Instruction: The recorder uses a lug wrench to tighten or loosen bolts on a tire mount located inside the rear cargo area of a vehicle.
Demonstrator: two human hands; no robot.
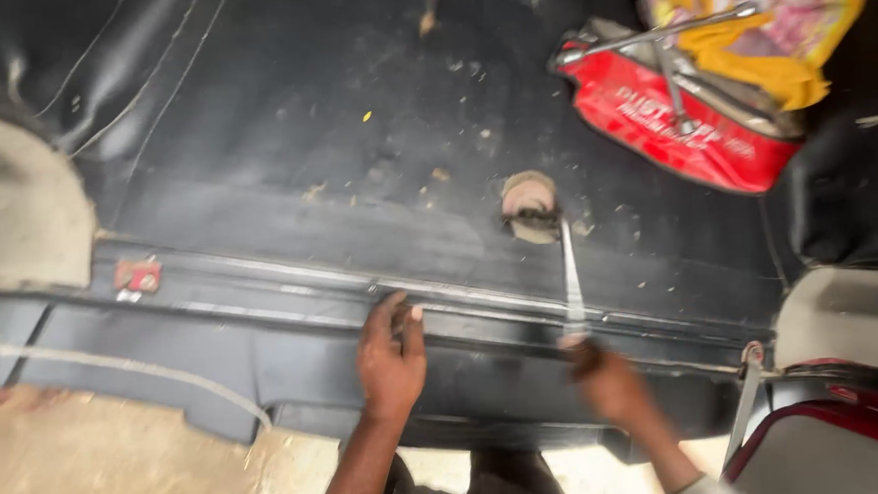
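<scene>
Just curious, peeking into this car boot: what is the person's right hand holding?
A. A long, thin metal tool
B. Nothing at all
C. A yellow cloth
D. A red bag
A: the right hand grips a long, thin metal tool whose tip points at a round fitting in the black floor mat, while the red bag lies apart at the upper right.

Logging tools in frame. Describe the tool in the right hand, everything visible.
The tool is a slim, straight, silvery shaft, metal by its shine, motion-blurred. It runs nearly straight away from the person. Its near end sits in the right hand, so no handle shows. Its far tip reaches the round tan plug in the black mat; contact cannot be confirmed. The shaft crosses above the sill strip. Tip shape unreadable.
</scene>
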